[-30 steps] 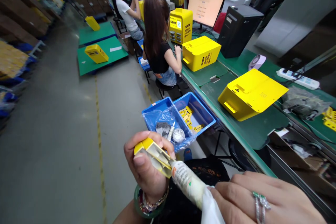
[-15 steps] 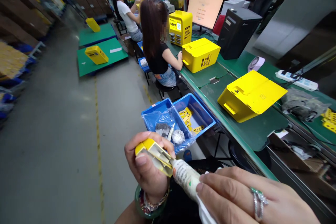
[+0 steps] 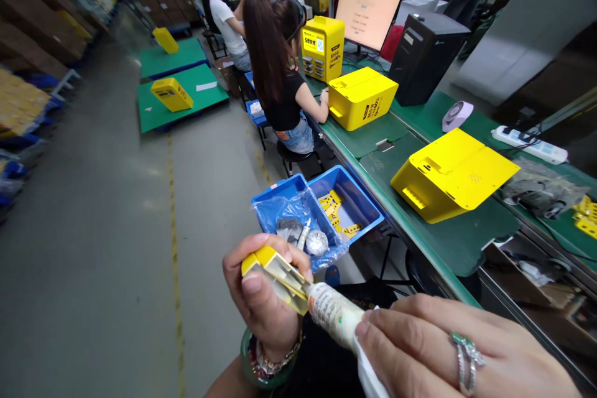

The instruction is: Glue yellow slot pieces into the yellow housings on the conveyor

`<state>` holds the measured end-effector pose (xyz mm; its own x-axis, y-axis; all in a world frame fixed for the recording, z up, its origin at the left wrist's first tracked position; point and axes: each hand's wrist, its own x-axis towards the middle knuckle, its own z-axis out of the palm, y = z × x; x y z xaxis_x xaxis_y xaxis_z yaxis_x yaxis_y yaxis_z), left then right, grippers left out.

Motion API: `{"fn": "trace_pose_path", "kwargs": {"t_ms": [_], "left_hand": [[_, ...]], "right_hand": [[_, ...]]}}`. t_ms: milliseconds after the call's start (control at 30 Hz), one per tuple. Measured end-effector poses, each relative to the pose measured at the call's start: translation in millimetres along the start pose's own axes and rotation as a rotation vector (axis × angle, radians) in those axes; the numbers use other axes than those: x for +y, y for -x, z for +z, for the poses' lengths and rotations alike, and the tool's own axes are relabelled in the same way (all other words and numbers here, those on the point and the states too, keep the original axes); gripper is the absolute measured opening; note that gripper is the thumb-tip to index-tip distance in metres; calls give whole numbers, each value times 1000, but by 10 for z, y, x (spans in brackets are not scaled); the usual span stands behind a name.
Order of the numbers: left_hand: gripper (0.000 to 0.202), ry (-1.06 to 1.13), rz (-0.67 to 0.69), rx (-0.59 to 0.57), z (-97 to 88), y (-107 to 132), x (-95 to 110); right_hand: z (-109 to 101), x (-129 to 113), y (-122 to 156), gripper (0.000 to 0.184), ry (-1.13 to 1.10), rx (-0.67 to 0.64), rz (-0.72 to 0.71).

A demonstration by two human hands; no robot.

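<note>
My left hand, with a green bangle at the wrist, is closed round a small yellow plastic piece whose pale, hollow inner side faces up. Fingers of my right hand wrap a white printed tube, probably glue, with a white tissue under them. The tube's nozzle meets the piece's near end; the exact contact is too small to make out. Just beyond my hands, a blue bin lined with clear plastic holds another tube and a silvery round lump.
A second blue bin contains several yellow parts. On the green bench to the right stand yellow housings, a black computer case, a monitor and a power strip. A co-worker sits ahead.
The bench and its things sit slightly further right and lower in view. The nearest co-worker's head has turned. My right hand has shifted slightly right along the tube; both holds stay.
</note>
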<state>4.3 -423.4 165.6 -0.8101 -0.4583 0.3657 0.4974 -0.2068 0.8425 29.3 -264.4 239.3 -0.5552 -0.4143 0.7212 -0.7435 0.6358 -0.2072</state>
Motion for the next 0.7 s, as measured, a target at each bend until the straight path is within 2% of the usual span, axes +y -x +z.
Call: {"fn": "trace_pose_path", "kwargs": {"t_ms": [233, 367, 567, 700], "left_hand": [[27, 12, 16, -33, -29, 3, -21], [32, 52, 27, -80, -61, 9, -76], [30, 18, -177, -153, -106, 60, -212], [30, 61, -339, -212, -109, 44, -249]], "right_hand": [[35, 2, 18, 21, 17, -5, -40], [39, -10, 22, 28, -10, -42, -16], [-68, 56, -55, 41, -83, -277, 71], [-202, 187, -86, 36, -279, -457, 174]]}}
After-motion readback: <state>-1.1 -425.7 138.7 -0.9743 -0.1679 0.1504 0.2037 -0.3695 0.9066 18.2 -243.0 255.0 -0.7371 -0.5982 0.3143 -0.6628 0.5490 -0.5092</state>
